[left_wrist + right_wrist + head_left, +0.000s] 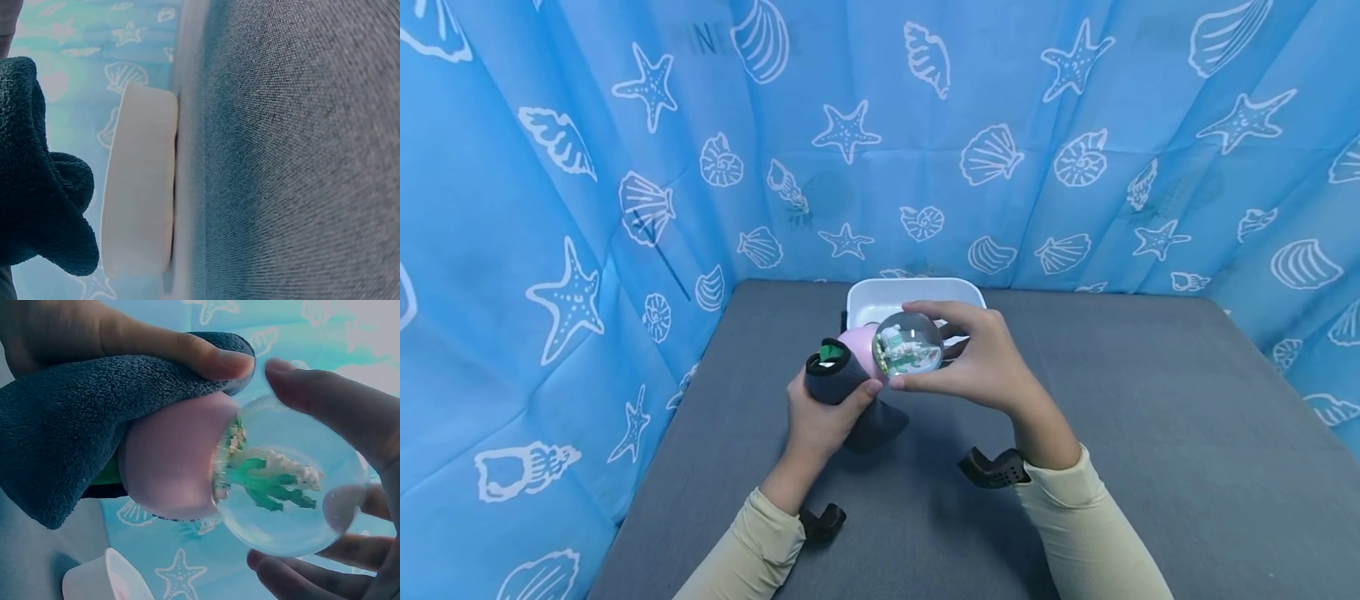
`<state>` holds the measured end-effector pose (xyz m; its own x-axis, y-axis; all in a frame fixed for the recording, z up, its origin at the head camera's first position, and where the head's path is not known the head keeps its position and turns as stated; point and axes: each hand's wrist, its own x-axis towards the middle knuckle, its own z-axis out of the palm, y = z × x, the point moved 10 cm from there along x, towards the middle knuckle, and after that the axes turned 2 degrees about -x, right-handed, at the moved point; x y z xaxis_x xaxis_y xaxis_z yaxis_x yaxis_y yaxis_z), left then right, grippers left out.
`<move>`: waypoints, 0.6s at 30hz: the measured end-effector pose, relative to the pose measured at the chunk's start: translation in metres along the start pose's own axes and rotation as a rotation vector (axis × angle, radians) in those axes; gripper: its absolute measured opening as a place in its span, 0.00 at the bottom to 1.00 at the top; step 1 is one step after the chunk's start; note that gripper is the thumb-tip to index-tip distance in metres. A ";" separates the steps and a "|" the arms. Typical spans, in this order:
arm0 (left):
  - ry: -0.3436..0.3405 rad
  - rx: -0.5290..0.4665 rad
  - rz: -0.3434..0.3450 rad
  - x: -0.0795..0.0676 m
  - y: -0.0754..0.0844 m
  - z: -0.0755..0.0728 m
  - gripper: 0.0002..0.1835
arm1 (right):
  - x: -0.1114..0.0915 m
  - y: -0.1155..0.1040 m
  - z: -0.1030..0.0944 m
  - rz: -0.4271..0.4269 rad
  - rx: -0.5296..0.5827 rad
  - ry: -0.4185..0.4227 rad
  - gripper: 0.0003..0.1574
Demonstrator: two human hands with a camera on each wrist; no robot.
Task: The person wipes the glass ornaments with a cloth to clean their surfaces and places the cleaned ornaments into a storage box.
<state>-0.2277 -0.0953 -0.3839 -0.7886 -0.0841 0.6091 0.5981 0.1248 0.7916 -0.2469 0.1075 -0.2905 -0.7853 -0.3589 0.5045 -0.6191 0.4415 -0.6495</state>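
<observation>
A snow globe [910, 343] with a clear ball, a pink base [178, 456] and a green and white figure inside is held up between both hands. Fingers and thumb of my right hand [977, 354] grip the clear ball from the right. My left hand [820, 421] grips a dark grey-blue cloth [69, 425], which lies against the pink base. Something green [831, 353] peeks out of the rolled top of this cloth. In the left wrist view, a fold of the cloth [37, 181] hangs at the left edge.
A white plastic tub [917, 292] stands behind the hands on the grey table [1150, 433], and its inside is partly hidden by them. Blue curtains [880, 183] with white shells and starfish hang behind the table and along its sides.
</observation>
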 end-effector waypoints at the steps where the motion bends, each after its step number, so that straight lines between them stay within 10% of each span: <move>1: 0.003 -0.004 0.013 0.000 0.001 0.000 0.39 | 0.001 0.001 0.000 0.006 -0.009 0.014 0.47; 18: 0.019 -0.009 0.020 0.004 0.001 -0.001 0.30 | 0.001 0.005 0.008 0.095 -0.054 -0.026 0.47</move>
<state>-0.2299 -0.0967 -0.3810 -0.7735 -0.1007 0.6258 0.6152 0.1182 0.7794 -0.2506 0.1032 -0.2977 -0.8402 -0.3343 0.4269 -0.5422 0.5178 -0.6617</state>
